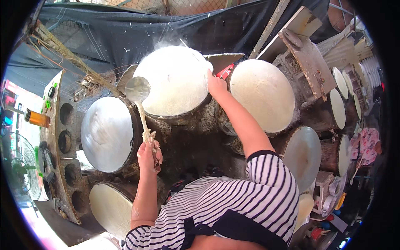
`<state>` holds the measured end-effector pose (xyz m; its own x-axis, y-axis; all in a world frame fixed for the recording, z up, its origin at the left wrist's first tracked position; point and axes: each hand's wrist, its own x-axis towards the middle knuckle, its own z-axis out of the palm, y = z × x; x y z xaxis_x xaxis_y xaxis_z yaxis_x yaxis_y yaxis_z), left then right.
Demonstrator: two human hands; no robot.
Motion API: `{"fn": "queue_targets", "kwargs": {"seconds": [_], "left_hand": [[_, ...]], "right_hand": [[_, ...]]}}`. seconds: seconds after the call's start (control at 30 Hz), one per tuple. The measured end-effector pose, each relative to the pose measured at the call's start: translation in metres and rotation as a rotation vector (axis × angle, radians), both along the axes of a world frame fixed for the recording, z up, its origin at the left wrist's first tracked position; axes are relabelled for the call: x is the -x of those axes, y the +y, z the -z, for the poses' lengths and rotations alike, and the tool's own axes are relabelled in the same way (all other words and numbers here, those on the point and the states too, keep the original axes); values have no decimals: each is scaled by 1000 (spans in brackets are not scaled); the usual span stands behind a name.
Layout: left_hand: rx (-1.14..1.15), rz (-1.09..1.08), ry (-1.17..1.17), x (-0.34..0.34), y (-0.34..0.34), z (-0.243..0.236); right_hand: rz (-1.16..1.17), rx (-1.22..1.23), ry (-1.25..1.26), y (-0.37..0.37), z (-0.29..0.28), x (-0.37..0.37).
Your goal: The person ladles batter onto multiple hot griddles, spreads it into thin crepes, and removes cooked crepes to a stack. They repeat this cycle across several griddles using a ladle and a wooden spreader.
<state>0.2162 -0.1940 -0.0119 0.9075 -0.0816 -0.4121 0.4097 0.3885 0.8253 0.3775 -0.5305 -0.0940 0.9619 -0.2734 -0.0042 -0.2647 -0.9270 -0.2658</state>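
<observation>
My left hand (146,156) is closed around the handle of a metal ladle (137,88). Pale batter coats the handle and my fingers. The ladle's round bowl points away from me, over the left edge of a large round griddle (177,113). A white sheet of batter (171,83) covers that griddle, and steam rises at its far side. At the griddle's right edge, my right hand (217,85) has its fingers bent together against the pale rim. Whatever they pinch is too small to make out. Just beyond that hand lies a red-handled object (225,71).
A bare metal griddle (106,134) stands at left, batter-covered griddles (262,96) (110,208) at right and near left. More round plates (303,158) line the right side. A board with holes (68,141) runs along the left, near a fan (25,166). Dark sheeting (125,31) hangs behind.
</observation>
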Motion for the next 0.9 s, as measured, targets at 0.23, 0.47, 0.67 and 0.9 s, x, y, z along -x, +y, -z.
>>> {"fn": "queue_targets", "kwargs": {"seconds": [0.23, 0.47, 0.67, 0.9], "left_hand": [[37, -12, -1, -10, -6, 7], [21, 47, 5, -23, -21, 3], [29, 75, -27, -24, -31, 2], [-18, 51, -1, -23, -34, -2]], "right_hand": [[151, -184, 16, 31, -28, 47], [73, -250, 94, 36, -16, 81], [-21, -174, 75, 38, -5, 83], [79, -204, 92, 52, -5, 87]]}}
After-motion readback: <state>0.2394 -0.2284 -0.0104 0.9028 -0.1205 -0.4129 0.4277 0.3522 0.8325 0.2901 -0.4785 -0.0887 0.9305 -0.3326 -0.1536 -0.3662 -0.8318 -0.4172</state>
